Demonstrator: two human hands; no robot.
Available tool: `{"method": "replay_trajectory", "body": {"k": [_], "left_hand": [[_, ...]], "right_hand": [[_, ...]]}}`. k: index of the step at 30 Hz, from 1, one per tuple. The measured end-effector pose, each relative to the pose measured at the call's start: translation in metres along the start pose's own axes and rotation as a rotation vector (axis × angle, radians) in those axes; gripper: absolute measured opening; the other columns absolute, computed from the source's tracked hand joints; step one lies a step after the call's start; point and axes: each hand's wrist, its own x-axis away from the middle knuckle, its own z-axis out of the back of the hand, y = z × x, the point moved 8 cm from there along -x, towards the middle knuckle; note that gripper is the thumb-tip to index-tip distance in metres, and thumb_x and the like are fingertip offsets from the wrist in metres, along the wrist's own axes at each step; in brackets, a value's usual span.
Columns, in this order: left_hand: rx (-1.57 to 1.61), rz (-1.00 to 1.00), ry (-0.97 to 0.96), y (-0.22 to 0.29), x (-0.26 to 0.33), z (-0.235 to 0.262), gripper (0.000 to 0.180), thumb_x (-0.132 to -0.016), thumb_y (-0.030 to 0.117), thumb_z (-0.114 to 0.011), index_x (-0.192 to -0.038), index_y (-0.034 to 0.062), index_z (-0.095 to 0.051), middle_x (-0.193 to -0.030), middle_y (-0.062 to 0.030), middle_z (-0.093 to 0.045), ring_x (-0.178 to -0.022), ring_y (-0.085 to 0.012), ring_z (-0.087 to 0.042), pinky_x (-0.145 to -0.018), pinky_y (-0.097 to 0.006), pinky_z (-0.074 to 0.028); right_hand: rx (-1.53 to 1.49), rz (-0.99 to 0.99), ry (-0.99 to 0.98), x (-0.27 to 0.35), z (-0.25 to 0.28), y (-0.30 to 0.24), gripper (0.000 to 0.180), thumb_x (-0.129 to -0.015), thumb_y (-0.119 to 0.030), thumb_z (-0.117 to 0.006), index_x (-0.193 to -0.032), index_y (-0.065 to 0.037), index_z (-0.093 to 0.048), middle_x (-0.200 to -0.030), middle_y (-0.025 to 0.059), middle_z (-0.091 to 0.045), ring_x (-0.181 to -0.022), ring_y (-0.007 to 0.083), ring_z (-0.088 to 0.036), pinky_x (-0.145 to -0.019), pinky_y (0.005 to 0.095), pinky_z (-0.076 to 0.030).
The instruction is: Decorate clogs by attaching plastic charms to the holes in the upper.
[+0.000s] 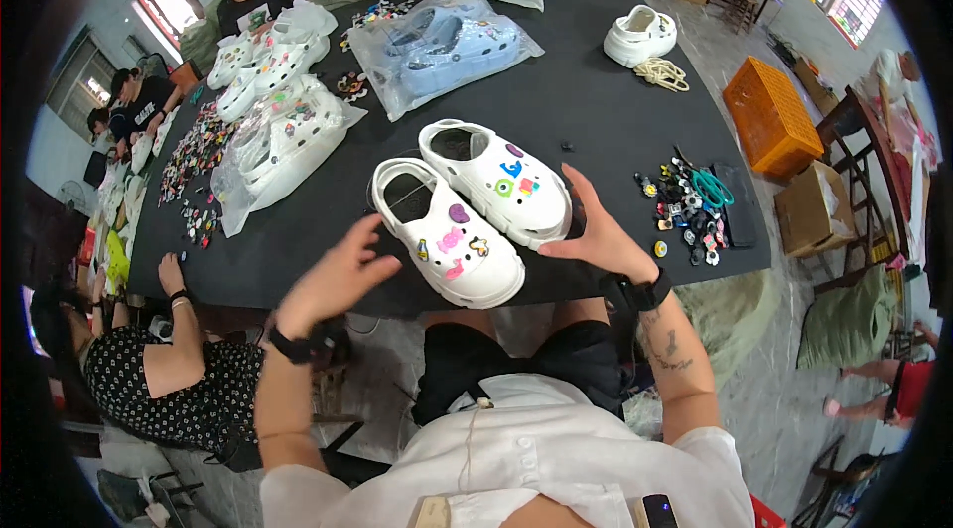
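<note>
Two white clogs with coloured charms lie side by side on the black table in front of me, toes toward me. Beside the heel and side of the left clog (459, 248), my left hand (342, 272) hovers with its fingers spread. My right hand (596, 227) is also open, thumb and fingers around the toe of the right clog (511, 186); whether it touches the clog I cannot tell. Purple, pink and yellow charms sit on the left clog, while blue, green and orange ones show on the right. Neither hand holds anything.
Loose charms (695, 215) lie at the right with a teal cord (712, 188); more charms (204, 151) spread at the left. Bagged blue clogs (442, 47) and bagged white clogs (283, 136) stand farther back. A white clog (640, 36) sits at far right. Other people work around the table (586, 101).
</note>
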Motion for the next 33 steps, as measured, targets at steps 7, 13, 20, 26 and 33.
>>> {"method": "replay_trajectory", "body": {"k": [7, 13, 20, 26, 33], "left_hand": [[0.323, -0.301, 0.303, 0.023, -0.011, -0.065, 0.122, -0.068, 0.014, -0.085, -0.153, 0.0076, 0.002, -0.156, -0.0180, -0.015, -0.141, -0.0262, -0.024, -0.114, -0.038, -0.025], [0.260, -0.391, 0.220, 0.045, -0.025, -0.059, 0.121, -0.059, 0.018, -0.090, -0.152, 0.0067, -0.014, -0.152, -0.0167, -0.029, -0.137, -0.0256, -0.034, -0.111, -0.037, -0.030], [0.329, -0.326, 0.161, 0.041, -0.030, -0.066, 0.122, -0.058, 0.019, -0.089, -0.153, 0.0076, -0.013, -0.152, -0.0168, -0.030, -0.137, -0.0255, -0.035, -0.111, -0.038, -0.030], [0.564, -0.374, 0.198, 0.016, -0.026, -0.077, 0.116, -0.062, 0.021, -0.087, -0.153, 0.0089, -0.015, -0.152, -0.0147, -0.030, -0.137, -0.0256, -0.036, -0.111, -0.038, -0.031], [0.532, -0.403, 0.156, 0.024, -0.022, -0.086, 0.115, -0.063, 0.020, -0.087, -0.152, 0.0073, -0.015, -0.151, -0.0162, -0.030, -0.138, -0.0256, -0.034, -0.111, -0.038, -0.030]], "right_hand": [[0.403, 0.061, 0.158, 0.005, -0.021, -0.010, 0.096, -0.061, -0.026, -0.086, -0.138, 0.001, -0.035, -0.130, 0.0252, -0.042, -0.124, 0.0397, -0.038, -0.105, 0.0465, -0.033], [0.499, -0.063, 0.443, 0.087, -0.030, -0.025, 0.092, -0.057, -0.027, -0.090, -0.129, 0.001, -0.041, -0.115, 0.0201, -0.042, -0.112, 0.0370, -0.042, -0.096, 0.0446, -0.038], [0.277, -0.222, 0.353, 0.101, -0.022, -0.023, 0.087, -0.063, -0.018, -0.089, -0.134, -0.006, -0.040, -0.121, 0.0178, -0.037, -0.115, 0.0335, -0.042, -0.095, 0.0415, -0.042], [0.334, -0.116, 0.279, 0.096, -0.010, -0.012, 0.092, -0.058, -0.014, -0.090, -0.135, -0.009, -0.041, -0.126, 0.0161, -0.035, -0.118, 0.0319, -0.040, -0.104, 0.0419, -0.038], [0.062, -0.031, 0.222, 0.075, -0.020, -0.013, 0.127, -0.049, -0.018, -0.094, -0.150, -0.007, -0.017, -0.153, 0.0246, -0.008, -0.144, 0.0369, -0.014, -0.113, 0.0455, -0.024]]}}
